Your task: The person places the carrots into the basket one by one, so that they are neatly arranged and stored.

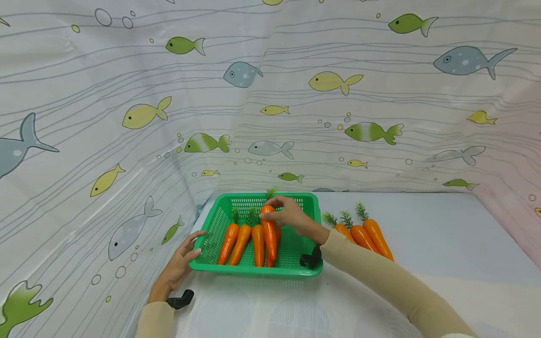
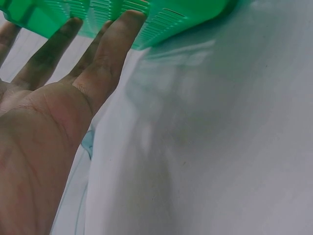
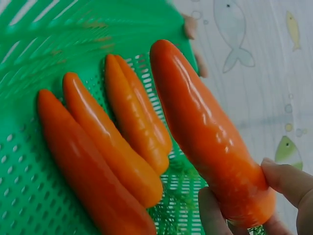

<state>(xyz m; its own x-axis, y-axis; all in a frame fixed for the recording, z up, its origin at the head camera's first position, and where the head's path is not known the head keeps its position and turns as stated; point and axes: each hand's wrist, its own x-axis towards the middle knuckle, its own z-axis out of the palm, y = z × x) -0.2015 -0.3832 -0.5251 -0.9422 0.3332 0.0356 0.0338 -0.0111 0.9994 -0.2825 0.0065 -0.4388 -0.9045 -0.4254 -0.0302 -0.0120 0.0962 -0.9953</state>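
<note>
My right hand [image 1: 291,217] pinches an orange carrot [image 1: 269,234] near its thick leafy end, above the green basket [image 1: 258,270]. In the right wrist view the held carrot [image 3: 210,137] slants with its tip up, thumb on one side and fingers on the other. Several carrots [image 3: 93,161] lie side by side in the basket, green tops toward the back. The held carrot partly hides those beneath it. My left hand [image 1: 179,263] is at the basket's left side; in the left wrist view its nearly straight fingers [image 2: 110,54] touch the slotted wall.
Three more carrots [image 1: 378,239] with green tops lie on the white table [image 1: 439,234] right of the basket, partly hidden by my right forearm. Fish-patterned sheeting [image 1: 296,126] rises behind the table and along its left side.
</note>
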